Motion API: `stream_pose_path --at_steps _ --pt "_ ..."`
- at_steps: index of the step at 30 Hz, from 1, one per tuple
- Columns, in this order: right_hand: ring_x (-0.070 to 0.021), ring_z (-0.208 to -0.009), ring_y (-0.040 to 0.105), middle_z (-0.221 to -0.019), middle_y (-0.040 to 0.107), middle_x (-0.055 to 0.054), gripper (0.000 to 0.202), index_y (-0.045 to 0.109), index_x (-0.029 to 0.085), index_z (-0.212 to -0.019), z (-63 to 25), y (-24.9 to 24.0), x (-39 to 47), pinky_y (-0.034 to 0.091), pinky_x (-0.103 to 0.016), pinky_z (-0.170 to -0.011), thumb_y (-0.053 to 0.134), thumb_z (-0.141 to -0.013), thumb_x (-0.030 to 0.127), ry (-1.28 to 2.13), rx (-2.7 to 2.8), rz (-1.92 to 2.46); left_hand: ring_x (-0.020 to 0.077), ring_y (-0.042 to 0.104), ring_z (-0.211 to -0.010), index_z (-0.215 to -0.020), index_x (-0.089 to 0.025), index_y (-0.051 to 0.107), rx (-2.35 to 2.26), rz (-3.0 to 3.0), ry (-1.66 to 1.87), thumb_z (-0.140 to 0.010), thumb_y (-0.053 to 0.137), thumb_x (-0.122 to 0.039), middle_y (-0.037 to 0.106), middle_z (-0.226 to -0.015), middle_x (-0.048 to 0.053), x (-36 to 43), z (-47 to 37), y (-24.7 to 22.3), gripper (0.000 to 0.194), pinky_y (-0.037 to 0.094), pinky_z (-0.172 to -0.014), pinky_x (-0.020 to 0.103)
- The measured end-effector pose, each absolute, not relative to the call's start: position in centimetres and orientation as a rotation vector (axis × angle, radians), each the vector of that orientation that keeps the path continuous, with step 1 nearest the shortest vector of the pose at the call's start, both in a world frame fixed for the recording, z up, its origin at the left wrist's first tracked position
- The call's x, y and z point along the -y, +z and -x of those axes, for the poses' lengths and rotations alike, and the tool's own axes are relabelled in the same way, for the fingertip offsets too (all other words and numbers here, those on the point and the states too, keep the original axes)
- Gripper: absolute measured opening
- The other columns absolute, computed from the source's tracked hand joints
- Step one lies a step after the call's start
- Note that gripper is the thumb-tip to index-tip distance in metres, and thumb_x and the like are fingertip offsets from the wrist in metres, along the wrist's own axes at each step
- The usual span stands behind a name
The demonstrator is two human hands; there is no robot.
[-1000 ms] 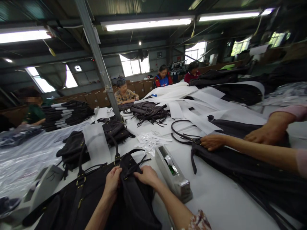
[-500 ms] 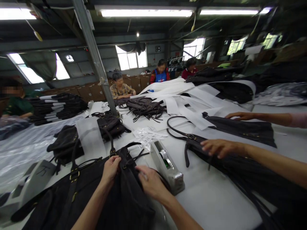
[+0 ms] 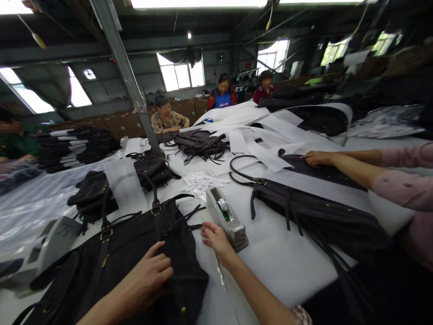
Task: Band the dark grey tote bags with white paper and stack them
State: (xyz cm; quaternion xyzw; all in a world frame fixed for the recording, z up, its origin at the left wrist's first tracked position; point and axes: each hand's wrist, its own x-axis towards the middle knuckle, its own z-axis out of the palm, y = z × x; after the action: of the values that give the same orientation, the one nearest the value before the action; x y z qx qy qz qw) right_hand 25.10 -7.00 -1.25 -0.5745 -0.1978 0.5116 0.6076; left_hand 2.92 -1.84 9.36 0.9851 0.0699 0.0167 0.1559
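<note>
A black bag (image 3: 131, 253) with handles and brass-coloured rings lies flat on the white table (image 3: 270, 266). Over its front panel is my left hand (image 3: 154, 271), fingers apart and loosely bent, holding nothing. My right hand (image 3: 216, 239) is just off the bag's right edge, at the tip of a thin black strap (image 3: 194, 227); its fingers are partly curled, and whether they grip the strap is unclear. Right beside that hand stands a grey tape dispenser (image 3: 226, 219) with a green-cored roll.
Another dispenser (image 3: 57, 243) stands at the left. A co-worker's hands (image 3: 318, 158) touch a dark bag at the right, behind another black bag (image 3: 318, 207). White sheets (image 3: 237, 113), piled straps (image 3: 199, 143) and a metal post (image 3: 128, 72) are farther back, with several people around.
My left hand has let go of the bag's top edge and moved down over its front. My right hand has shifted slightly right and up. The co-worker's hands now meet at the far bag.
</note>
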Motion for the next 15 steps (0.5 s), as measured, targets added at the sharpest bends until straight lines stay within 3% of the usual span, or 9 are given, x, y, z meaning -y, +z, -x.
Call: stream_pose_path --at_steps 4,8,12,15 --pt "-0.0125 -0.074 0.06 -0.081 0.062 -0.003 0.023 0.06 0.016 -0.088 -24.5 -0.8 8.7 0.045 -0.024 -0.066 0.061 -0.074 0.035 1.326 0.47 1.313 0.0152 0.057 -0.079 -0.091 -0.025 0.061 -0.161 -2.762 0.212 -0.093 0.037 -0.042 0.061 -0.081 0.001 -0.8 -1.7 9.0 0.03 0.025 -0.109 0.037" --pt "-0.0122 -0.055 0.055 -0.062 0.059 0.0 0.029 0.059 0.017 -0.071 -22.6 0.3 9.4 0.045 -0.025 -0.056 0.059 -0.075 0.045 1.632 0.487 1.228 0.0149 0.059 -0.084 -0.099 -0.027 0.062 -0.135 -2.744 0.181 -0.092 0.041 -0.035 0.064 -0.089 0.001 -1.6 -1.6 10.3 0.024 0.027 -0.109 0.034" --pt "-0.0166 -0.064 0.061 -0.068 0.063 -0.002 0.03 0.061 0.018 -0.08 -21.8 0.5 9.1 0.049 -0.031 -0.063 0.058 -0.074 0.047 1.806 0.341 1.219 0.0149 0.059 -0.086 -0.098 -0.027 0.062 -0.13 -2.755 0.064 -0.092 0.043 -0.031 0.065 -0.093 0.002 -1.1 -2.2 11.8 0.021 0.028 -0.106 0.034" --pt "-0.0213 -0.079 0.063 -0.081 0.067 -0.004 0.029 0.06 0.017 -0.089 -22.0 0.2 8.8 0.049 -0.032 -0.071 0.066 -0.064 0.03 1.469 0.622 1.559 0.0151 0.058 -0.088 -0.095 -0.027 0.062 -0.105 -2.748 0.013 -0.09 0.048 -0.033 0.065 -0.095 0.001 -0.6 -3.4 12.3 0.016 0.03 -0.103 0.033"
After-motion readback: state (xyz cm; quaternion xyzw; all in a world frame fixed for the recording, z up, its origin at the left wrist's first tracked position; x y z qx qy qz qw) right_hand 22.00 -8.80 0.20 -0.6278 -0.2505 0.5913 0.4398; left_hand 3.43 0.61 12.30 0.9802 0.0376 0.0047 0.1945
